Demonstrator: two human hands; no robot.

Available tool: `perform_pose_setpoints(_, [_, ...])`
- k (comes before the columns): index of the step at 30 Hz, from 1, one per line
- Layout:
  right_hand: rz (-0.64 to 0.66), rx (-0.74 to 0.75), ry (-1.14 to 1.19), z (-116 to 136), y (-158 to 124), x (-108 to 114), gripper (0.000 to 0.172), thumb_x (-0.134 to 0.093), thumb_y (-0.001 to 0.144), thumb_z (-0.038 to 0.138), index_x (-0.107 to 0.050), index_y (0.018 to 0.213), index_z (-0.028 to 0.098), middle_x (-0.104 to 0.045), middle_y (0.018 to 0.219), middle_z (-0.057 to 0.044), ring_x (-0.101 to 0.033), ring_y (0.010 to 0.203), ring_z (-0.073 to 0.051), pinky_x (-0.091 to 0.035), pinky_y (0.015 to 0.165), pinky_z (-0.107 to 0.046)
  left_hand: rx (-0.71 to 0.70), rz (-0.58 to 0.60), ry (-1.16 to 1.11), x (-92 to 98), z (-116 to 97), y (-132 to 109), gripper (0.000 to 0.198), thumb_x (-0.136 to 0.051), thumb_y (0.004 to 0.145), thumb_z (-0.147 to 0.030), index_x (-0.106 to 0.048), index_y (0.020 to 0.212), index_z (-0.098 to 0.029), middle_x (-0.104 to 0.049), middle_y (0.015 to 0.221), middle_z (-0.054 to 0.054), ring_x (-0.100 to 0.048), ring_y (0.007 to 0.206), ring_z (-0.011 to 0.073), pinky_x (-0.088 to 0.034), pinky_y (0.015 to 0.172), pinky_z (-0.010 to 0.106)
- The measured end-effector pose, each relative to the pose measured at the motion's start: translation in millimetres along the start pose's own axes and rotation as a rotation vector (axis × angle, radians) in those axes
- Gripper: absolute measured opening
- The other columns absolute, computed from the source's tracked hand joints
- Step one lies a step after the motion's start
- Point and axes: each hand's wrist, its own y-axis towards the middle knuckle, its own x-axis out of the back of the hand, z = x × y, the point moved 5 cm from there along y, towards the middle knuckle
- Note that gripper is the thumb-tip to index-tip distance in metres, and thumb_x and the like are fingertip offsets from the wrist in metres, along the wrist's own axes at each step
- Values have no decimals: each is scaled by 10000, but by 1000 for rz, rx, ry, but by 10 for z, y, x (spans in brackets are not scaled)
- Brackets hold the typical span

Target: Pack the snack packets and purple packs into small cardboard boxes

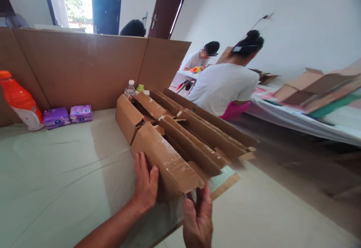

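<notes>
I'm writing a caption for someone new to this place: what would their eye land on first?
Probably the cluster of brown cardboard boxes near the middle, at the edge of the covered table, with the left hand against the nearest one's side and the right hand at its near end. Next, likely, the bright orange-and-white bottle at far left, beside two purple packs.

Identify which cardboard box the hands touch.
The front box, nearest the camera: left hand on its side, right hand at its end; other boxes lie beyond.
</notes>
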Motion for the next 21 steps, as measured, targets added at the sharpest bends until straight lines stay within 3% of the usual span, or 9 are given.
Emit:
perform_pose_setpoints(4, [41, -44, -83, -276, -108, 15, 796, -548, 941, 544, -218, 1614, 274, -232, 1671, -116, -334, 1477, -382, -305, 1170, -608, -5, 77, 16, 44, 111, -206, 773, -382, 966, -589, -308, 1567, -107, -226, 1677, 168, -174, 1568, 268, -114, 1287, 447])
perform_pose_setpoints(8, [70, 110, -254, -382, -228, 156, 618, -555, 942, 511, -473, 1476, 211, -362, 1598, -154, -362, 1448, -403, -319, 1143, -644, -29, 186, 86, 161, 240, -577, 708, -450, 954, -489, -384, 1540, -99, -322, 1641, 173, -291, 1531, 297, -177, 1280, 494])
perform_pose_setpoints(10, [32, 307, -362, -158, -256, 239, 506, -560, 958, 427, -539, 1406, 193, -452, 1524, -179, -450, 1380, -398, -375, 1095, -638, -27, 281, 180, 179, 315, -794, 690, -475, 948, -438, -377, 1551, -119, -307, 1651, 149, -263, 1540, 308, -166, 1281, 522])
perform_pose_setpoints(13, [-73, 718, -470, 493, -240, 272, 458, -611, 935, 245, -556, 1388, 207, -515, 1462, -182, -544, 1291, -364, -434, 1047, -576, -2, 381, 288, 191, 405, -1032, 692, -518, 927, -388, -372, 1558, -143, -291, 1660, 132, -217, 1552, 335, -152, 1275, 567])
perform_pose_setpoints(16, [35, 1044, -590, 1061, -94, 44, 487, -601, 929, 168, -524, 1408, 212, -597, 1389, -165, -567, 1281, -345, -438, 1037, -521, -55, 384, 350, 225, 418, -1120, 654, -533, 906, -322, -429, 1525, -137, -352, 1634, 150, -279, 1530, 334, -195, 1265, 567])
perform_pose_setpoints(18, [156, 1147, -739, 1202, 56, -184, 418, -551, 962, 202, -525, 1379, 187, -669, 1297, -154, -598, 1244, -326, -416, 1042, -497, -117, 371, 386, 253, 423, -1149, 611, -534, 885, -262, -487, 1482, -140, -404, 1605, 161, -338, 1504, 328, -230, 1254, 568])
perform_pose_setpoints(21, [195, 1184, -897, 1126, 243, -414, 330, -470, 998, 242, -548, 1303, 143, -723, 1193, -150, -673, 1063, -281, -423, 990, -453, -169, 364, 411, 297, 486, -1230, 568, -585, 803, -184, -598, 1368, -132, -453, 1564, 192, -391, 1467, 369, -277, 1225, 601])
